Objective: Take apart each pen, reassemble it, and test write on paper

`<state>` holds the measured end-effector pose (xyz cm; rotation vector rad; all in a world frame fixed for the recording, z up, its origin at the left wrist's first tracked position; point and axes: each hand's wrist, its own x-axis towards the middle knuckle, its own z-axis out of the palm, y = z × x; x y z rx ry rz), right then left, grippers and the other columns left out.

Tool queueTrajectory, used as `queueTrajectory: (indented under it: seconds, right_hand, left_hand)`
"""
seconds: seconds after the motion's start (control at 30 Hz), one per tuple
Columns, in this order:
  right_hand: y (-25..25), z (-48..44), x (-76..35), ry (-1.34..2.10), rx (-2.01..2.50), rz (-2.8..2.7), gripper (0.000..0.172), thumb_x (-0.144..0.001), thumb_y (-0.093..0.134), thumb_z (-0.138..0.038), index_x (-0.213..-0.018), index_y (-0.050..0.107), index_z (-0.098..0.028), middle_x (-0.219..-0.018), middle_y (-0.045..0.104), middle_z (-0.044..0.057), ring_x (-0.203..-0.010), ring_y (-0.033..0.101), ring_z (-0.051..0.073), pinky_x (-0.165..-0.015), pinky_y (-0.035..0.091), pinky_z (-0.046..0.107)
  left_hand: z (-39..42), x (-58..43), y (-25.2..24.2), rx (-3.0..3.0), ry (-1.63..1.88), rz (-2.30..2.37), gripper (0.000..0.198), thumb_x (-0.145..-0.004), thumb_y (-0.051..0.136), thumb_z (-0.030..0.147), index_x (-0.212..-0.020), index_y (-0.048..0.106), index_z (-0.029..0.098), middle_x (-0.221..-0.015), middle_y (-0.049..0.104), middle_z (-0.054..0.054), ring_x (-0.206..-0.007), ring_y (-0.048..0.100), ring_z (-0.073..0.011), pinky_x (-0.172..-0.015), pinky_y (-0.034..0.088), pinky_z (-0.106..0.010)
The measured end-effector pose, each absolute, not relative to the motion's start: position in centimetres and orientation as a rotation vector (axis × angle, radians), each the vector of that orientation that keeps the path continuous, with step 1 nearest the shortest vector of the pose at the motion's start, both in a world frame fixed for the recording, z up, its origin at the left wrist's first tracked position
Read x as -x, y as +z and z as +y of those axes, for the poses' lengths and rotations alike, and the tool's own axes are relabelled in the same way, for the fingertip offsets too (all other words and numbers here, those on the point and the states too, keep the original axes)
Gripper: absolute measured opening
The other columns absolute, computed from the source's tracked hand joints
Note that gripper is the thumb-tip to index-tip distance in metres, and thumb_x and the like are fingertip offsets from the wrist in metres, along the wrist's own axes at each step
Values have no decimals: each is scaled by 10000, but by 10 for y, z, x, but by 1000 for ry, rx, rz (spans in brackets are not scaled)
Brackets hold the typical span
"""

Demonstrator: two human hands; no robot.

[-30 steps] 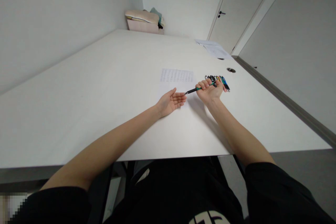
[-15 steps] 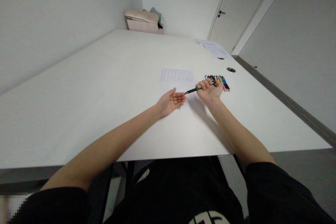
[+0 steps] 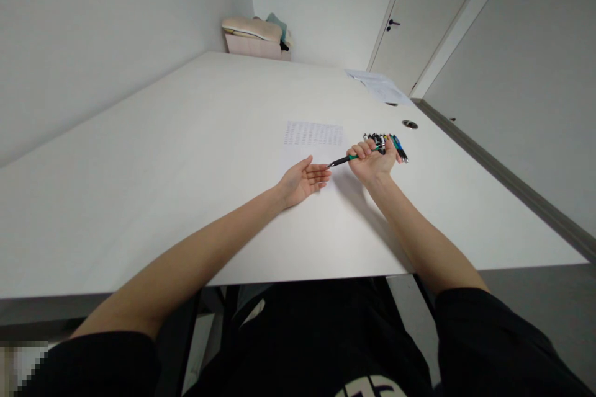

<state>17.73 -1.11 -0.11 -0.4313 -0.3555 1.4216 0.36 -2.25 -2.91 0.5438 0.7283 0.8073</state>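
My right hand (image 3: 371,162) is closed round a black and green pen (image 3: 342,161), palm turned up. The pen's tip points left, at the fingertips of my left hand (image 3: 305,181). That hand is palm up with its fingers stretched out and holds nothing. Whether tip and fingers touch is too small to tell. A sheet of paper (image 3: 314,134) with rows of print lies beyond and partly under my hands. Just behind my right hand lies a row of several pens (image 3: 399,147) in different colours, partly hidden by its fingers.
Under everything is a white table (image 3: 186,167). More printed sheets (image 3: 382,87) lie at its far right, near a round metal grommet (image 3: 410,124). Beyond the far edge, a pale box (image 3: 254,45) bears folded cloth or cushions. A wall runs along the left side.
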Motion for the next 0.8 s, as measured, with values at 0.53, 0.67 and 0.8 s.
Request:
queueTrajectory:
  seconds: [0.53, 0.67, 0.8]
  right_hand:
    - [-1, -10, -177, 1430, 407, -301, 388, -837, 173, -456, -547, 220, -202, -440, 221, -56, -385, 224, 79, -412, 293, 221]
    - [-1, -10, -177, 1440, 383, -274, 349, -830, 184, -424, -559, 211, -205, -438, 224, -57, -382, 228, 79, -412, 287, 221]
    - [-1, -10, -177, 1444, 380, -261, 327, -824, 196, -413, -571, 205, -207, -442, 217, -62, -381, 225, 81, -410, 281, 222]
  left_hand:
    - [-22, -4, -31, -553, 804, 737, 401, -893, 414, 364, -778, 665, 74, -776, 670, -130, -701, 624, -156, -674, 500, -265]
    - [-21, -4, -31, -550, 806, 735, 390, -892, 414, 359, -783, 664, 80, -767, 670, -125, -700, 624, -155, -674, 501, -265]
    - [-22, -4, -29, -545, 807, 739, 386, -893, 412, 352, -783, 660, 77, -766, 669, -129, -696, 623, -156, -675, 502, -268]
